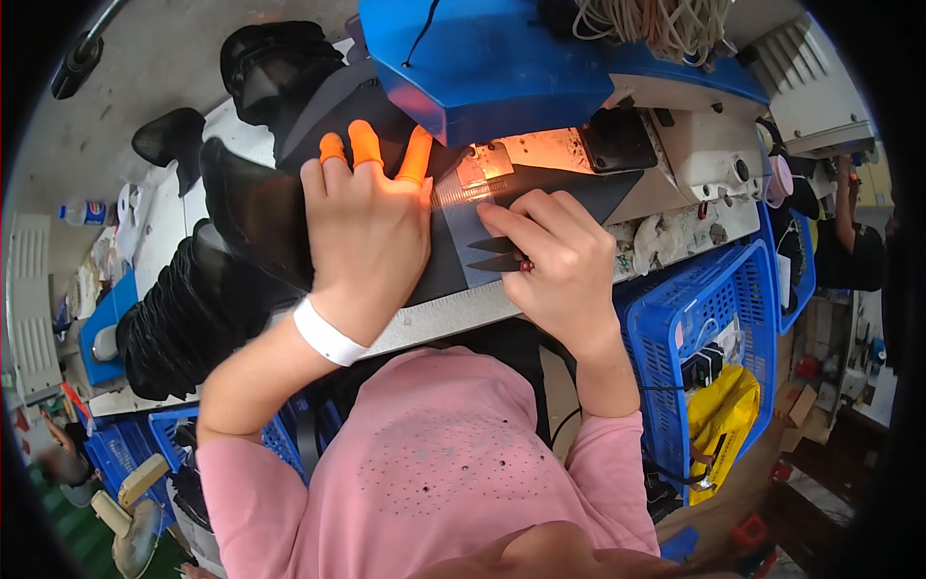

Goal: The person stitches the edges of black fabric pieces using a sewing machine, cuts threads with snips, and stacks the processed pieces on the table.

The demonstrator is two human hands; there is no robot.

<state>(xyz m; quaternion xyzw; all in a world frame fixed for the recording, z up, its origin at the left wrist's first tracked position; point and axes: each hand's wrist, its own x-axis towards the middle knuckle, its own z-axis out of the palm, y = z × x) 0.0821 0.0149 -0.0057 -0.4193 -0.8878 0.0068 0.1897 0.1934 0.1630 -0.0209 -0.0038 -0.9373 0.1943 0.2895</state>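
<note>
My left hand (371,227), with orange finger covers on three fingertips, lies spread on dark fabric (434,265). Its index finger reaches close to the blue head of a sewing machine (492,92). In my right hand (564,265) are thread snips (495,254), their dark blades pointing left across the cloth. The right fingertips rest at the fabric beside the lit needle area (485,166). A paler grey strip (466,236) runs down the cloth towards the table edge. The needle tip is too small to make out.
Black mesh pieces (256,207) lie left of my left hand, with a gathered black pile (178,314) nearer me. At right stands a blue basket (641,333) holding a yellow bag (723,415). Pale cords (666,24) hang above the machine. Other people are partly visible at both sides.
</note>
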